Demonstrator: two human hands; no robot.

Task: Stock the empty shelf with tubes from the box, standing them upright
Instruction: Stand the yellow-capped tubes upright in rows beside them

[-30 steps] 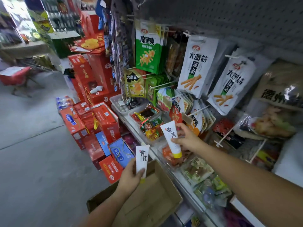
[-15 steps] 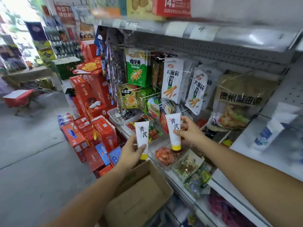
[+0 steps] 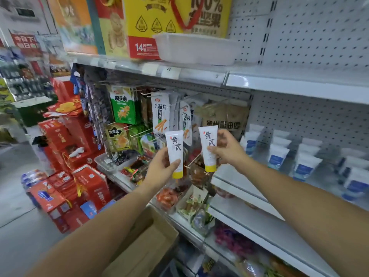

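Note:
My left hand [image 3: 159, 168] grips a white tube [image 3: 175, 152] with a yellow cap, held cap down in front of the hanging snack bags. My right hand [image 3: 225, 148] grips a second white tube [image 3: 208, 146] of the same kind, also cap down, just left of the white shelf [image 3: 235, 176]. The brown cardboard box [image 3: 147, 246] sits open below my forearms; no tubes show inside it. On the shelf to the right stand several white tubes with blue labels [image 3: 277, 156], upright on their caps.
Snack bags [image 3: 160, 114] hang on pegs behind the tubes. A clear plastic bin [image 3: 195, 48] and yellow cartons stand on the upper shelf. Red gift boxes [image 3: 79, 176] are stacked on the floor at left. Trays of packaged food line the lower ledge.
Both hands have risen with their tubes, from just above the box to the height of the white shelf. My view has tilted up and right, revealing the upper shelf and the blue-labelled tubes.

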